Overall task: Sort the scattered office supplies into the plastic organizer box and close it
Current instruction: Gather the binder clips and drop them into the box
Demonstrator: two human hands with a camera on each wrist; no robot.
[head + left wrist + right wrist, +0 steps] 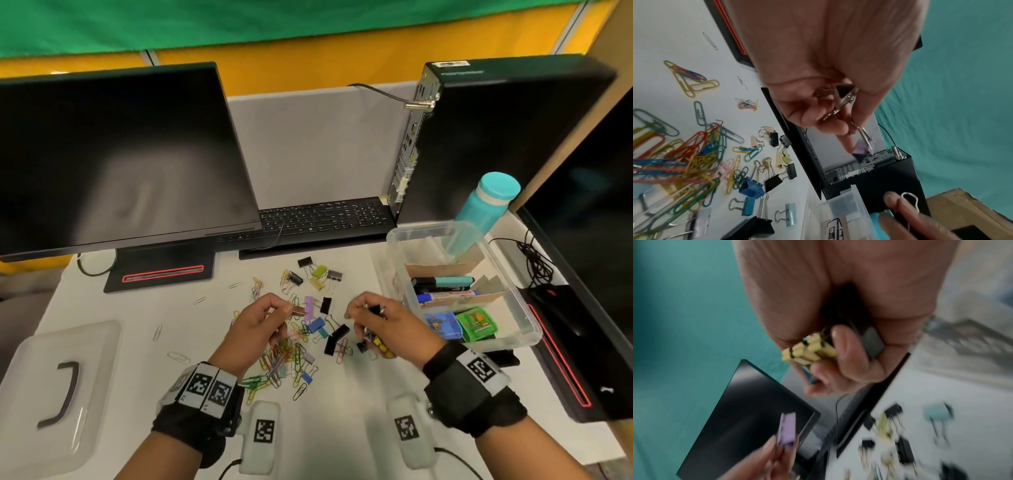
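Note:
My left hand (270,317) pinches the wire handles of a purple binder clip (308,306), held above the pile; the left wrist view shows the same purple clip (864,151) hanging from my fingers (830,123). My right hand (373,322) is curled round several binder clips, yellow ones (809,350) and dark ones (872,342) among them. Coloured paper clips (284,356) and loose binder clips (318,272) lie scattered on the white desk. The clear plastic organizer box (513,308) stands open to the right, holding markers (443,282) and small coloured cases (476,322).
The clear lid (58,387) with a dark handle lies at the left. A monitor (113,161), a keyboard (322,219), a computer tower (486,137) and a teal bottle (486,202) stand behind. Cables (537,263) lie right of the box.

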